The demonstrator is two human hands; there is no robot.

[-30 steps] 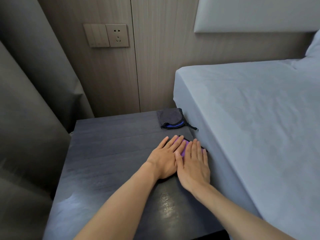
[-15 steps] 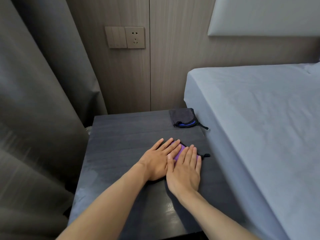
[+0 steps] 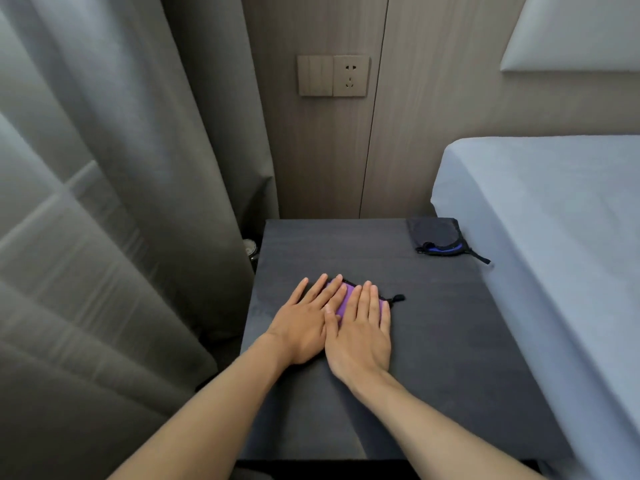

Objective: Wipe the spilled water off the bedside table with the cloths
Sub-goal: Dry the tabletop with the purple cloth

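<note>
**Position.** The small purple cloth with black edging (image 3: 344, 301) lies flat on the dark grey wood-grain bedside table (image 3: 450, 341), at about 10 o'clock from the centre of the top. Its black loop tag sticks out toward 3 o'clock.

**Hands.** The left hand (image 3: 304, 327) and the right hand (image 3: 360, 336) lie side by side on this cloth and touch each other. All fingers are straight and flat, palms down. They press the cloth and grip nothing. Only a strip of purple shows between them.

**Second cloth.** A folded dark grey cloth with blue trim (image 3: 434, 235) sits untouched in the far corner at 1 o'clock, just beside the pale blue-grey bed sheet (image 3: 554, 237).

**Water.** It cannot be made out with certainty on the dark top. A fainter patch near the 9 o'clock edge may be moisture.

**Judgement: wiping stroke in hand.**
- Keep both palms flat and the pressure even, so the cloth slides with the hands and does not bunch.
- Work in overlapping passes across the grain lines, from 9 o'clock to 3 o'clock.
- Stop short of the 9 o'clock edge, next to the grey curtain (image 3: 121, 202), so water is not pushed over the side.
- Keep clear of the sheet at 3 o'clock, which would soak up any water driven that way.
- Once the purple cloth is wet through, the corner cloth is the likely replacement.
</note>
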